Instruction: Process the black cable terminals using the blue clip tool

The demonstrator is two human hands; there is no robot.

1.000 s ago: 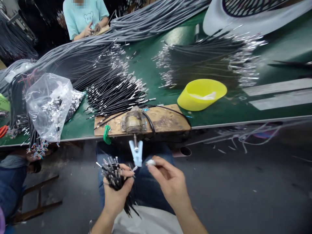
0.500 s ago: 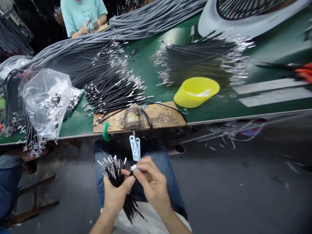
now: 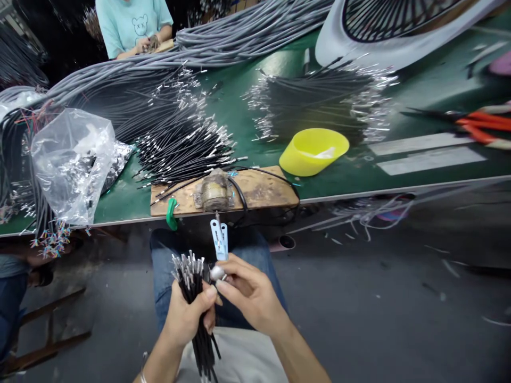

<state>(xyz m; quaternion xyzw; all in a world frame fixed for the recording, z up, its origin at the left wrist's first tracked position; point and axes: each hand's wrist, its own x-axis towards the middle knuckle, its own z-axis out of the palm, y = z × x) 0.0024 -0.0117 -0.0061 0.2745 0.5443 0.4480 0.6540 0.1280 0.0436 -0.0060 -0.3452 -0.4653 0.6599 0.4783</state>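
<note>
My left hand (image 3: 186,315) is closed round a bundle of short black cables (image 3: 204,348) with bare silvery ends pointing up, held over my lap. Beside them, my right hand (image 3: 252,292) pinches a small silvery-white piece (image 3: 217,273) between thumb and fingers; I cannot make out what kind it is. Just above that hand, a light blue clothespin (image 3: 219,239) hangs from the shaft of a small motor (image 3: 214,192). The motor sits on a wooden board (image 3: 263,189) at the table edge, next to a green clamp-like piece (image 3: 171,214).
Piles of black cables (image 3: 187,149) lie on the green table (image 3: 255,53). A yellow cup-like container (image 3: 297,159), a clear plastic bag (image 3: 72,165), orange-handled pliers (image 3: 479,126) and a white fan (image 3: 331,42) are around. A person (image 3: 133,26) works across the table.
The bundle has turned more upright in my left hand. My right hand stays close to the cable ends, with the silvery-white piece showing more. The view has shifted slightly right.
</note>
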